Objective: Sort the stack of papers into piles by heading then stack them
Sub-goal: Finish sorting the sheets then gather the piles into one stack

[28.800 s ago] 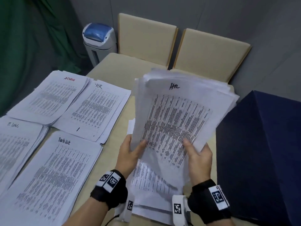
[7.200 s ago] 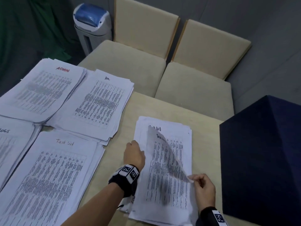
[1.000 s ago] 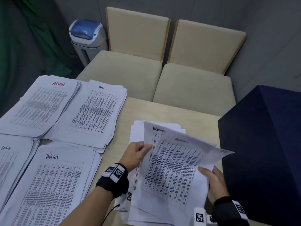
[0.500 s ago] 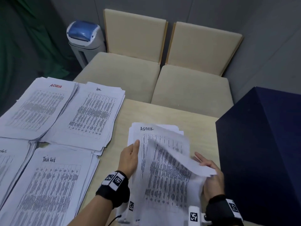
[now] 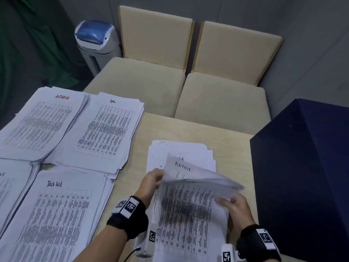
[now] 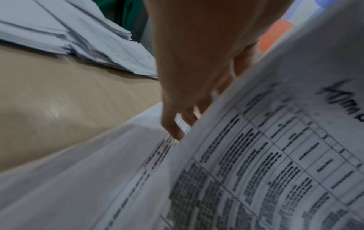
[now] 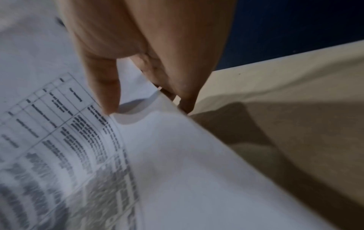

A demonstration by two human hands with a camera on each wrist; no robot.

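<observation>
**ADMIN sheet peeling off the unsorted stack**

Head view: left hand (image 5: 151,181) and right hand (image 5: 236,207) now lifting ADMIN sheet (image 5: 196,178) higher than half a second back, above unsorted stack (image 5: 179,150) by table's (image 5: 232,140) right edge. Bound for ADMIN pile (image 5: 41,121), far-left corner.

Left wrist: fingers (image 6: 173,124) slipped beneath the sheet's edge.

Right wrist: thumb (image 7: 106,93) over fingers, pinching the edge.

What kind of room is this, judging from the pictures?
Probably an office or meeting room: printed paper piles on a wooden table, two beige chairs and what looks like a paper shredder.
</observation>
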